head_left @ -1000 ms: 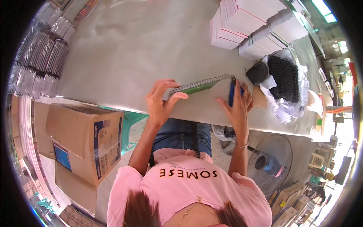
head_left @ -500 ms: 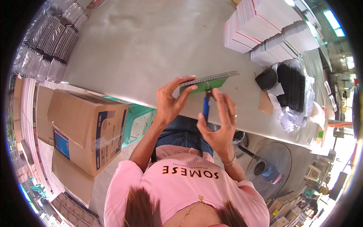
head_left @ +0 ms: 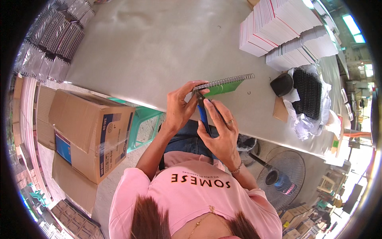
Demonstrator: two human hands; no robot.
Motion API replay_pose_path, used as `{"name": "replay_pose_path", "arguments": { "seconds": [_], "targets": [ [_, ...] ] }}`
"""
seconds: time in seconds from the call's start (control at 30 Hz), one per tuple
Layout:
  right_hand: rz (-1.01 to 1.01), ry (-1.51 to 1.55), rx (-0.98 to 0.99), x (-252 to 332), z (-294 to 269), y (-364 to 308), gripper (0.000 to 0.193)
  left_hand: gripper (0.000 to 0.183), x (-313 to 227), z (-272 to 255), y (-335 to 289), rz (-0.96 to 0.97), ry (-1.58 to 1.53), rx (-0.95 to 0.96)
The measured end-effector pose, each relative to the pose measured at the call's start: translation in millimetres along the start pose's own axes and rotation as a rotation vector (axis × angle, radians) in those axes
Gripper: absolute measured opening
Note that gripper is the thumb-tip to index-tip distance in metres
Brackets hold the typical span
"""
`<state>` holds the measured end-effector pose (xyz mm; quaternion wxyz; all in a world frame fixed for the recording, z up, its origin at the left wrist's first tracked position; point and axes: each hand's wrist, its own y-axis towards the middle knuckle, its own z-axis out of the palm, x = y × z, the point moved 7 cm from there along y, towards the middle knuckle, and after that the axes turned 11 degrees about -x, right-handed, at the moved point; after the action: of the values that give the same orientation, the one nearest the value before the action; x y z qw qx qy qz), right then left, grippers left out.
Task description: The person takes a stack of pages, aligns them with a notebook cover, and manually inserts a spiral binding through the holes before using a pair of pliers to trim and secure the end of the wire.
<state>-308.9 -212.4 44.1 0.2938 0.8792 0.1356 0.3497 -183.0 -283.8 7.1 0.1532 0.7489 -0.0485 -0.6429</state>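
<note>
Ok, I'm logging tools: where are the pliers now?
Near the head view's middle, the pliers are in the right hand, tip by the left hand and the green notebook.

A second ago, the right hand [head_left: 222, 137] has the blue-handled pliers [head_left: 203, 115] at the far right end of the wire coil [head_left: 232, 79]; now it has crossed leftward, passing mid-coil, and the pliers' tip sits at the coil's left end, just beside the thumb of the left hand [head_left: 179, 107]. The pliers now lean left. The notebook's green cover [head_left: 225, 89] shows broader, and a hooked wire scrap [head_left: 249, 93] has come into sight on the counter [head_left: 159, 59].
</note>
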Motion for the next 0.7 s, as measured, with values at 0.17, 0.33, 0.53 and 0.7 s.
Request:
{"name": "replay_pose_path", "arguments": {
  "seconds": [0.17,0.33,0.53,0.7],
  "targets": [
    [-0.019,-0.033,0.015,6,-1,2,0.058,0.026,4,-1,-3,-0.043,0.035,-0.016],
    [1.038,1.242,0.338,-18,18,-10,0.054,0.028,-1,-2,-6,-0.032,0.039,-0.069],
    [0.844,0.803,0.417,-48,8,-6,0.044,0.019,-9,-16,8,-0.061,0.115,-0.149],
    [0.294,-0.043,0.066,-97,-45,23,0.039,0.029,13,-74,59,-0.14,0.079,-0.469]
  ]
}}
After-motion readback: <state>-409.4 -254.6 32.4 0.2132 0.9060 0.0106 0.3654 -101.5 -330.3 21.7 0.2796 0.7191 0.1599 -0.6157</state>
